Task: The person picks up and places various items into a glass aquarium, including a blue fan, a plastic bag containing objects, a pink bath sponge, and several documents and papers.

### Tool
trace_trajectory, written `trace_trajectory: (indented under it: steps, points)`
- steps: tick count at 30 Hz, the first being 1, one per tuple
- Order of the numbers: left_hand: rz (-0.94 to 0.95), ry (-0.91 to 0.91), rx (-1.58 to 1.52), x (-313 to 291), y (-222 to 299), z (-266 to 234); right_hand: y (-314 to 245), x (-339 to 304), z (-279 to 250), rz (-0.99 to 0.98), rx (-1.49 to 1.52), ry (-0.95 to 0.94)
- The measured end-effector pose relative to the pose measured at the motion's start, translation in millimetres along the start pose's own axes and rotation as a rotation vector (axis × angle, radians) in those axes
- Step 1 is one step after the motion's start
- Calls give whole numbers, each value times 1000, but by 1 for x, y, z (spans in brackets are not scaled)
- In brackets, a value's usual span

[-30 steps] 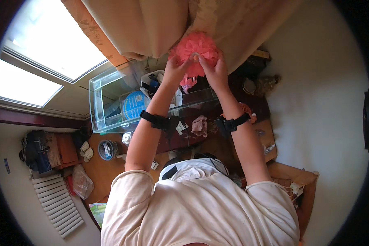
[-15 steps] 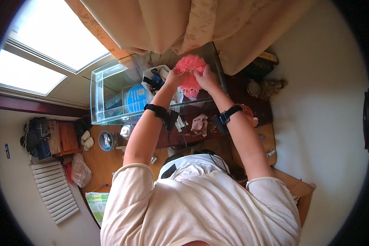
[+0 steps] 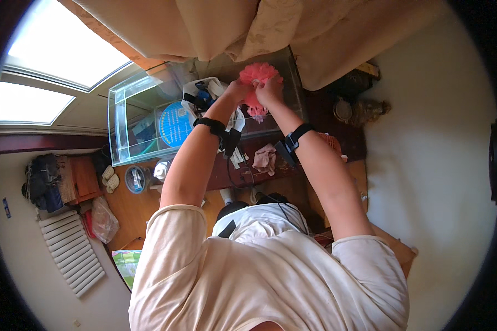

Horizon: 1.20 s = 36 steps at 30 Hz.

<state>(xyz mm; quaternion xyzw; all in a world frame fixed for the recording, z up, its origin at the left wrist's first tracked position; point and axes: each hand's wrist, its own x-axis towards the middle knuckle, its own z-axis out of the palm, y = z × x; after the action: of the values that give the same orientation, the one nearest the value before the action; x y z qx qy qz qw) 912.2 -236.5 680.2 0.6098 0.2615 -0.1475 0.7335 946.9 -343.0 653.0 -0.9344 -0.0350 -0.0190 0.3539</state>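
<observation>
Both hands are on a pink, ruffled, flower-like thing [image 3: 258, 71], held up over the glass tank. My left hand [image 3: 237, 91] closes on its left side, the fingers bent inward. My right hand [image 3: 269, 91] pinches it near the middle, close to the left fingertips; exactly what lies between the fingers is hidden. A narrower pink part with a patterned edge hangs below the hands. Beside my left hand, inside the glass tank [image 3: 115, 138], are a pale container [image 3: 191, 88] with blue and black items and a round blue disc [image 3: 174, 122].
A beige curtain [image 3: 226, 27] hangs just beyond my hands. On the dark red tabletop [image 3: 292, 179] lies a crumpled pink cloth [image 3: 265, 159]. Glass jars [image 3: 364, 112] stand to the right. A round bin [image 3: 136, 179] and white slippers [image 3: 110, 179] are at the lower left.
The pink thing appears smaller and more bunched, with both hands nearer each other. My right hand has turned inward and moved slightly left. The whole view has shifted a little.
</observation>
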Motion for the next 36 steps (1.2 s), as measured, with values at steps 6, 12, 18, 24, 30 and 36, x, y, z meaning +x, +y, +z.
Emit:
trace_trajectory:
  steps: [6,12,18,24,30,36]
  points:
    - [310,-30,824,58,-34,-36,2,13,43,47,-56,-148]
    - [949,431,1245,164,-117,-133,-81,7,44,10,261,-500]
    - [463,-196,1118,119,-50,-11,17,51,31,276,420,-309]
    - [121,-84,113,109,-56,-30,-8,45,39,508,718,-440]
    - [27,-246,-23,133,-100,-58,37,64,87,796,595,-535]
    - [-170,-145,-32,97,-60,-44,21,47,65,933,613,-632]
